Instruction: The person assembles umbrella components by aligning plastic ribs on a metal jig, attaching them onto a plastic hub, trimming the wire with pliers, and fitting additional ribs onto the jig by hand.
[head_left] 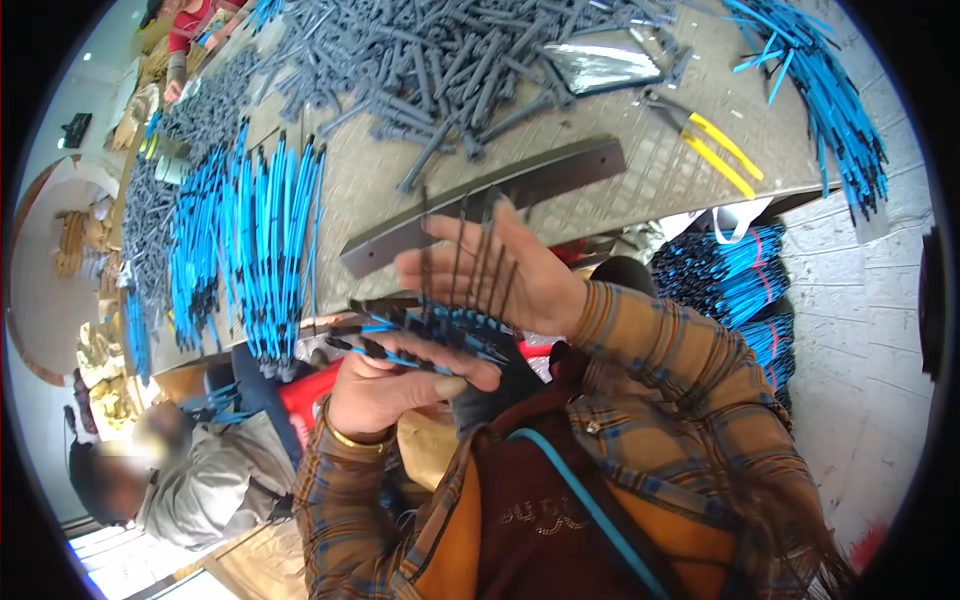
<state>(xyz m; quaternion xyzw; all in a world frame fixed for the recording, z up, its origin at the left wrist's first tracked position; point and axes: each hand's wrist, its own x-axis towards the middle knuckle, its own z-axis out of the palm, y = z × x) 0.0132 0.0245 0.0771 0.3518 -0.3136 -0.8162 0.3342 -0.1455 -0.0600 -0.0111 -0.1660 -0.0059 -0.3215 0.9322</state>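
My left hand [398, 385] is closed around several slim blue rods with black sections [440, 328], held level just off the table's near edge. Thin dark stems [458, 258] stand up from this bunch. Behind them, my right hand [525, 265] has its fingers stretched out and the palm facing the stems. The stems cross in front of it, and I cannot tell whether they touch it. Close beyond my right fingertips, a dark flat metal bar [490, 200] lies slantwise along the table edge.
A heap of grey plug-like pieces [440, 70] covers the far table [650, 150]. Yellow-handled pliers [705, 145] and a clear plastic packet [605, 65] lie to the right. Blue rods [270, 240] lie left, others [830, 100] far right; tied bundles [750, 270] sit below. A co-worker [215, 470] is at left.
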